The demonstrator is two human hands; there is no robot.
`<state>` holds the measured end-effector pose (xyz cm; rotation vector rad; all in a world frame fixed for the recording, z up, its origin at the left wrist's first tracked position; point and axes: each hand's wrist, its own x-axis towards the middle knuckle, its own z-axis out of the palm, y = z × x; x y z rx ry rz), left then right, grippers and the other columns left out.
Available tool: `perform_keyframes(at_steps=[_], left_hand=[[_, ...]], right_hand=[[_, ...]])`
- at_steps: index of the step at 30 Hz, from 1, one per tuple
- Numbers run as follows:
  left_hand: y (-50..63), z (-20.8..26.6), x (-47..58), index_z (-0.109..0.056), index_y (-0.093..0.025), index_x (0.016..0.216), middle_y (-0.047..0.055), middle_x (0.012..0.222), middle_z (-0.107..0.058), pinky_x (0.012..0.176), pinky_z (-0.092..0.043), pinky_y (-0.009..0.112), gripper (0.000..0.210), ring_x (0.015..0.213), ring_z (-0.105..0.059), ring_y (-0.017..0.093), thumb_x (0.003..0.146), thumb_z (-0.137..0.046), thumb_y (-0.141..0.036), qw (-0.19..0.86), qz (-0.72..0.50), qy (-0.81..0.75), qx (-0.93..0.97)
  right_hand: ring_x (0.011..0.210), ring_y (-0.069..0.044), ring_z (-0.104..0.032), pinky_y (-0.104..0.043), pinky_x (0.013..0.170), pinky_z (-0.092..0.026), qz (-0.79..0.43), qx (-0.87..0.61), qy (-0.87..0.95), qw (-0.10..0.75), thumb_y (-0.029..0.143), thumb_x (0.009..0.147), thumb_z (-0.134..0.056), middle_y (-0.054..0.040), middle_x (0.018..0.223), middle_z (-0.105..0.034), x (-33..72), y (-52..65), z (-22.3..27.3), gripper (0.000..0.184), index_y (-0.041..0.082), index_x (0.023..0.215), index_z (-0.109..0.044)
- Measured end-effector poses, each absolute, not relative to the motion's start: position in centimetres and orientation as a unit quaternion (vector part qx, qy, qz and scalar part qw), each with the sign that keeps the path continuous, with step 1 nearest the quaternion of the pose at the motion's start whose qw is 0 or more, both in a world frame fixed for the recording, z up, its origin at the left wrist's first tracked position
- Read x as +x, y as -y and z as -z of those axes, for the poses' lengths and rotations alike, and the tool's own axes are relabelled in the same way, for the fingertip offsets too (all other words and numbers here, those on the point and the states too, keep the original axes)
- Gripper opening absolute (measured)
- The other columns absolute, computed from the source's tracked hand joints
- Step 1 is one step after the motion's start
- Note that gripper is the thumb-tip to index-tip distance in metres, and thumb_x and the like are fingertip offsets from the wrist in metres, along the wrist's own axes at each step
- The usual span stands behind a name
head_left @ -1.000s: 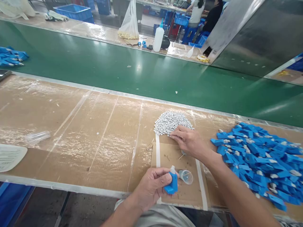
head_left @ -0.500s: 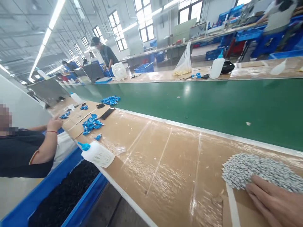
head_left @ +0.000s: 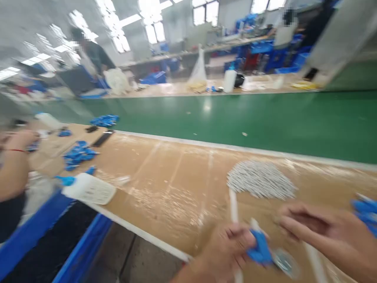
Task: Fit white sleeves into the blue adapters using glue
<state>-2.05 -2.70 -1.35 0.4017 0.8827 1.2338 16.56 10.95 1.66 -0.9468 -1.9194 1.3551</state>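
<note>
Near the bottom of the view, my left hand (head_left: 226, 247) is closed on a small blue plastic part (head_left: 259, 247) with a pale tip pointing up. To its right, my right hand (head_left: 321, 232) has thumb and fingers pinched together; whatever they hold is too small and blurred to make out. Beyond both hands a heap of small grey pieces (head_left: 260, 180) lies on the brown covered tabletop (head_left: 176, 184). A round clear object (head_left: 285, 262) sits just right of the blue part. More blue parts (head_left: 365, 212) are at the right edge.
A white bottle with a blue nozzle (head_left: 90, 188) lies at the table's left front, above a blue bin (head_left: 85, 249) of black material. Blue parts (head_left: 78, 155) and a dark phone-like slab (head_left: 103, 138) lie farther left, near another person's arm (head_left: 14, 169). A green belt (head_left: 235, 118) runs behind.
The view has swung right. My right hand has come away from the grey heap towards me, and my left hand has entered view holding the blue part.
</note>
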Motion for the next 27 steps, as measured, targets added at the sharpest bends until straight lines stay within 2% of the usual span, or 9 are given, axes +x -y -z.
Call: perform_keyframes(at_steps=[1,4,8,12,17,27], left_hand=[[2.1,0.7,-1.8,-0.085,-0.022,0.093,0.009,0.079,-0.073,0.074,-0.057,0.03,0.042,0.067,-0.068,0.016,0.07,-0.086,-0.057,0.709,-0.568,-0.383,0.169],[0.2,-0.4,-1.4,-0.082,-0.015,0.096,0.008,0.08,-0.071,0.068,-0.053,0.021,0.036,0.067,-0.063,0.011,0.077,-0.085,-0.046,0.745,-0.549,-0.338,0.173],[-0.8,-1.4,-0.8,-0.08,-0.012,0.102,0.008,0.084,-0.07,0.067,-0.05,0.019,0.033,0.071,-0.061,0.011,0.088,-0.077,-0.041,0.77,-0.522,-0.289,0.226],[-0.7,-2.0,-0.2,-0.078,-0.011,0.1,0.008,0.087,-0.068,0.071,-0.051,0.022,0.03,0.074,-0.06,0.012,0.09,-0.074,-0.039,0.768,-0.518,-0.289,0.242],[-0.5,-2.2,0.0,-0.078,-0.01,0.099,0.007,0.083,-0.067,0.069,-0.049,0.02,0.031,0.071,-0.058,0.011,0.09,-0.074,-0.04,0.766,-0.514,-0.294,0.25],[0.3,-2.1,-0.3,-0.078,-0.011,0.098,0.007,0.08,-0.068,0.068,-0.048,0.019,0.03,0.07,-0.058,0.01,0.091,-0.073,-0.04,0.755,-0.522,-0.302,0.258]], right_hand=[[0.051,-0.023,-0.072,-0.026,0.046,-0.058,-0.536,-0.374,0.705,0.275,0.038,0.077,-0.084,-0.0086,0.061,-0.073,16.8,-10.1,-2.6,0.013,0.026,0.077,-0.079],[0.055,-0.016,-0.068,-0.023,0.052,-0.058,-0.644,-0.369,0.597,0.304,0.041,0.083,-0.081,-0.0051,0.067,-0.073,16.8,-8.7,-4.0,0.022,0.02,0.083,-0.076],[0.057,-0.01,-0.065,-0.016,0.052,-0.054,-0.72,-0.343,0.482,0.362,0.038,0.085,-0.082,-0.005,0.073,-0.074,17.1,-7.3,-4.0,0.022,0.017,0.086,-0.075],[0.056,-0.009,-0.065,-0.015,0.053,-0.054,-0.737,-0.329,0.45,0.382,0.036,0.085,-0.083,-0.0043,0.072,-0.073,17.6,-6.2,-4.2,0.021,0.016,0.087,-0.074],[0.056,-0.009,-0.061,-0.016,0.05,-0.052,-0.749,-0.332,0.437,0.371,0.039,0.082,-0.086,-0.0032,0.07,-0.069,18.0,-5.7,-4.5,0.026,0.015,0.087,-0.074],[0.049,-0.007,-0.046,-0.016,0.041,-0.039,-0.725,-0.368,0.465,0.351,0.043,0.086,-0.081,0.0019,0.061,-0.058,17.4,-4.3,-5.0,0.028,0.017,0.087,-0.072]])
